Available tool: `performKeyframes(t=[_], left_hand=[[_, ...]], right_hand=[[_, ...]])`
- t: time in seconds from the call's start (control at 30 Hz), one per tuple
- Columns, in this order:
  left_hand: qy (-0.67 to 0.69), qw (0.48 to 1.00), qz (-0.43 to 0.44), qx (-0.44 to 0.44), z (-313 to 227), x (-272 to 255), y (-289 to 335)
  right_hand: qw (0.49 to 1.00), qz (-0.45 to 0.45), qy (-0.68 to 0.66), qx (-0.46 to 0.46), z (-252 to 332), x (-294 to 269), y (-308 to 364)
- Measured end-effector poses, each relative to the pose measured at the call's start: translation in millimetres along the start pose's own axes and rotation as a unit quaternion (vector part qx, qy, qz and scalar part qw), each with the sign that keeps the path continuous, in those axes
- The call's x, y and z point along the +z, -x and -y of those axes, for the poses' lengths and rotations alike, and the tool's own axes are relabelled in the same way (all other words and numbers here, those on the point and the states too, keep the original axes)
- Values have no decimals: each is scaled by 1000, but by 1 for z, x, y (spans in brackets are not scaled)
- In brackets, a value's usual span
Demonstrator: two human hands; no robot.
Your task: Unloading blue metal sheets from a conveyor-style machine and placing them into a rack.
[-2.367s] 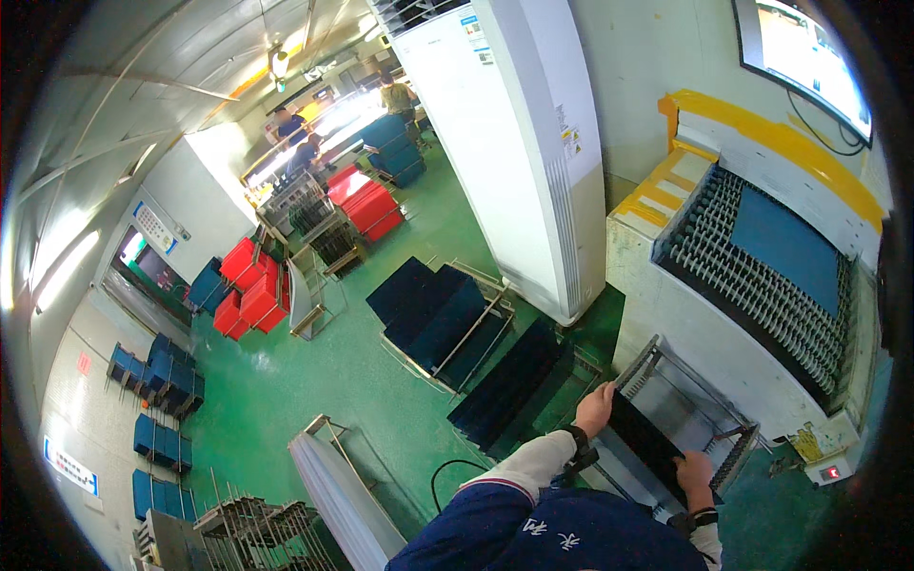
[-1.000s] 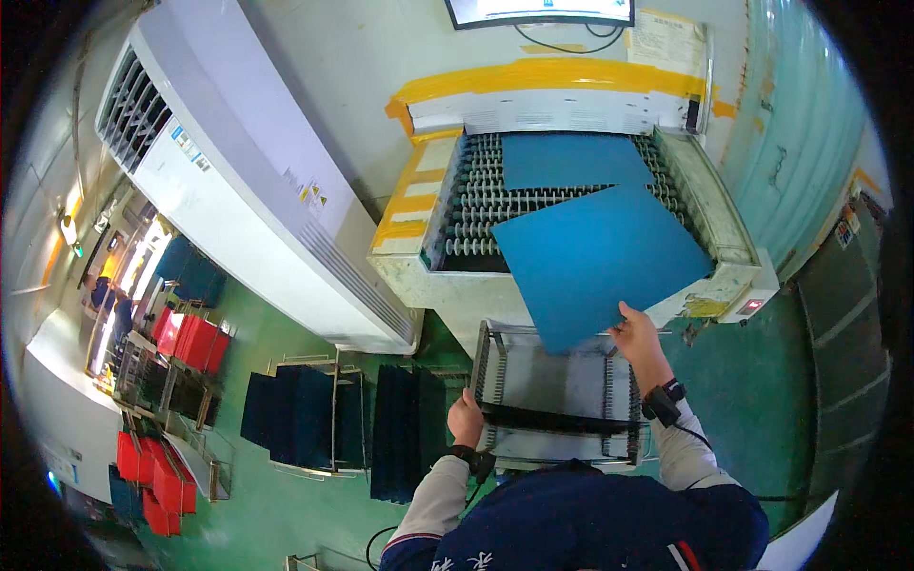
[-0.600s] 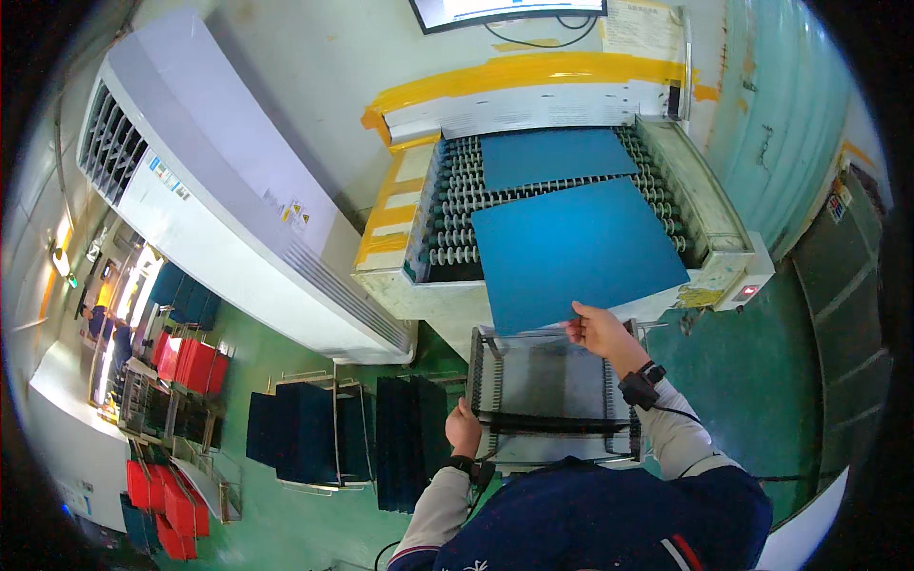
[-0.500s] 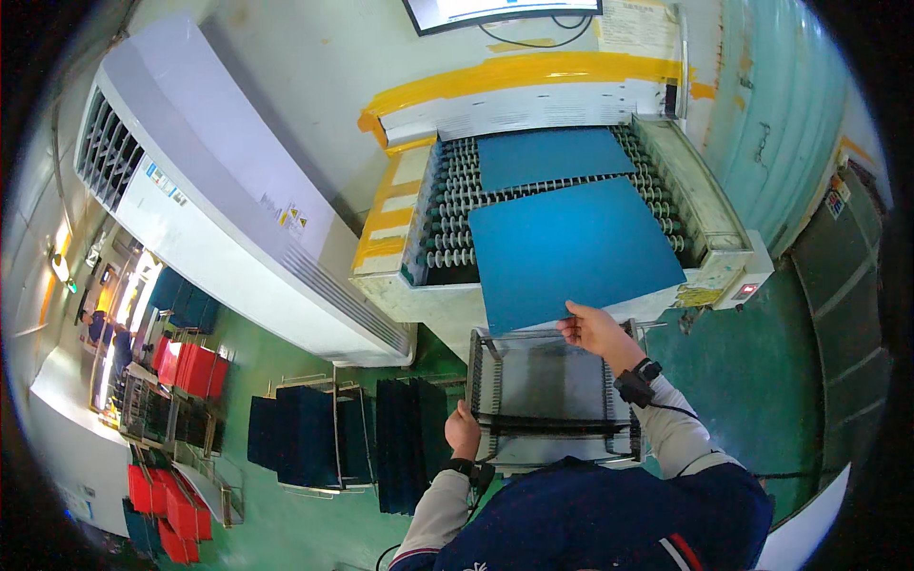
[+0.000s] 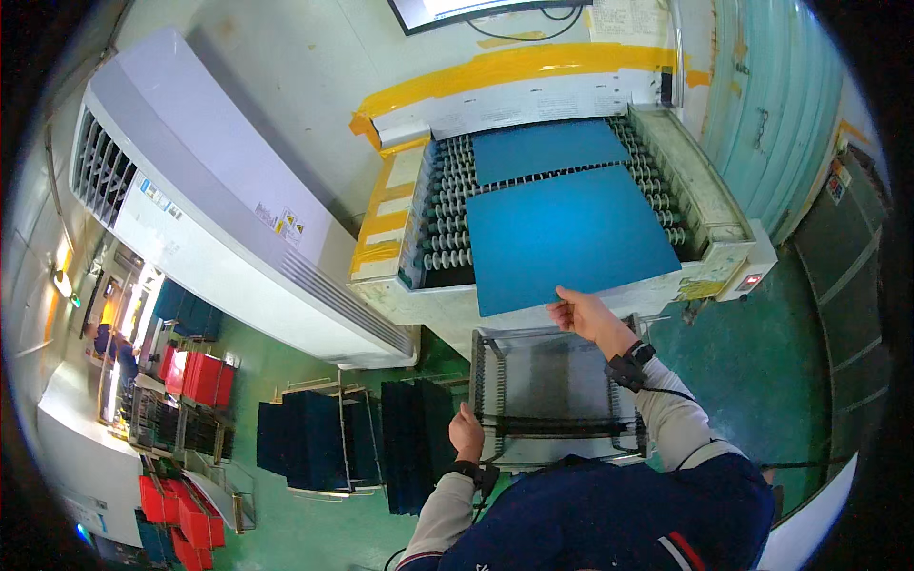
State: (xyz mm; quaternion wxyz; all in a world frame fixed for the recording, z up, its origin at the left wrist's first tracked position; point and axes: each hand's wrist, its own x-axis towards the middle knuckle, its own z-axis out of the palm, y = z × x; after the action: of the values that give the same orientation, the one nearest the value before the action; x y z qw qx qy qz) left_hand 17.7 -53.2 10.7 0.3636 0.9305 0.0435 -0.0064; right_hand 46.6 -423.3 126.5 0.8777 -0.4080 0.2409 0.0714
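Observation:
My right hand point(image 5: 583, 317) pinches the near edge of a flat blue panel point(image 5: 571, 233), thumb on top and fingers at the rim. The panel lies on the rollers point(image 5: 446, 224) of a conveyor machine point(image 5: 738, 233), its near side overhanging the front. Behind it rests a second blue panel point(image 5: 550, 150), flat on the rollers. My left hand point(image 5: 466, 436) is closed at the left side of a metal rack point(image 5: 481, 366) with comb-like slotted sides; its fingertips are partly hidden. Dark bars point(image 5: 562, 426) cross the rack near my body.
A tall white air conditioner point(image 5: 238, 209) leans into view at left. Racks of dark panels point(image 5: 314, 438) stand on the green floor, with red panels point(image 5: 205, 379) beyond. A grey folding screen point(image 5: 838, 295) is at right. A person point(image 5: 119, 347) is far left.
The view has shifted slightly. My right hand and the near blue panel sit a little farther up, over the rollers. My left hand stays beside the rack.

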Motion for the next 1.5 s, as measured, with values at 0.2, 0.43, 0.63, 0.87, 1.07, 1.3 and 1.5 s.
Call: performKeyframes(t=[0.2,0.43,0.63,0.87,1.07,1.3,1.5], left_hand=[[-2,1000,-1,7,-1,1,0],[3,1000,-10,-8,-8,-2,2],[-35,999,13,-9,-4,-4,0],[-27,999,16,-27,-10,-4,2],[-27,999,28,-27,-4,-6,0],[5,994,82,-68,-22,-11,1],[17,997,41,-60,-12,-15,4]], right_hand=[[1000,-2,-6,8,1,3,-2],[1000,-1,-14,4,0,-1,-10],[1000,3,-16,2,-1,2,-16],[1000,8,-3,-9,3,-2,-21],[1000,-12,-15,-8,6,1,-31],[996,42,-62,-47,6,-23,-34],[990,72,83,-87,-13,-8,-10]])
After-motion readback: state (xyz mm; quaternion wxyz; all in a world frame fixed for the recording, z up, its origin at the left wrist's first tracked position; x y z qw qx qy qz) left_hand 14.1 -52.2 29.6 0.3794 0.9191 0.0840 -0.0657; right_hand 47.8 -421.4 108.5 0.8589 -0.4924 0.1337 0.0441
